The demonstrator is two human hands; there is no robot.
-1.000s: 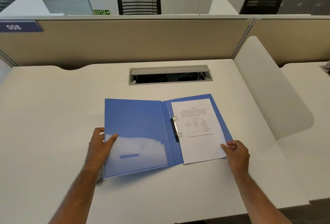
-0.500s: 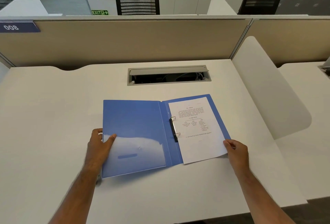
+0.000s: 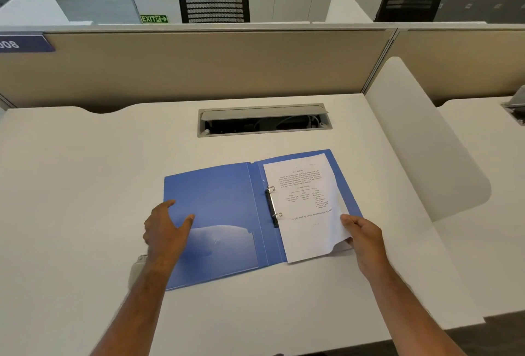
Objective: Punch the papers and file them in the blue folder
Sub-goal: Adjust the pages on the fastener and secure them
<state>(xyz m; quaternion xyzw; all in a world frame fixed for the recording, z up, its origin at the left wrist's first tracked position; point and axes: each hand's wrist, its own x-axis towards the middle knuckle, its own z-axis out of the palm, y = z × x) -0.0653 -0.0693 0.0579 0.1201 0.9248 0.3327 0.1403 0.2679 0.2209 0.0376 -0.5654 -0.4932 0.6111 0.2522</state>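
Two hands frame the work, low in the frame. Nearest, at lower centre-left, the left hand (image 3: 166,232) lies over the outer edge of the blue folder's (image 3: 216,208) open left cover, fingers (image 3: 170,203) spread and fairly straight, thumb out on the blue — gripping nothing, though whether the palm presses the cover or hovers just above it I cannot tell. A pale grey object peeks from under that forearm; too little of it shows to name.

At lower centre-right, the right hand (image 3: 366,238) pinches the near right corner of the papers (image 3: 308,208), fingers curled round the edge, and that corner is lifted and curling off the folder's right leaf.

Farther up, the sheet's long axis runs from lower right toward upper centre, its left edge lying just beside the ring clip (image 3: 272,205) on the spine; the two rings stand along that same line. The sheet does not clearly sit on the rings.

So the rings lie left of the pinching fingers, across the sheet's width — the right hand is the nearer one to steer it, I judge.

Beyond the folder, bare bench (image 3: 85,171), then an open cable tray (image 3: 262,121) at centre.
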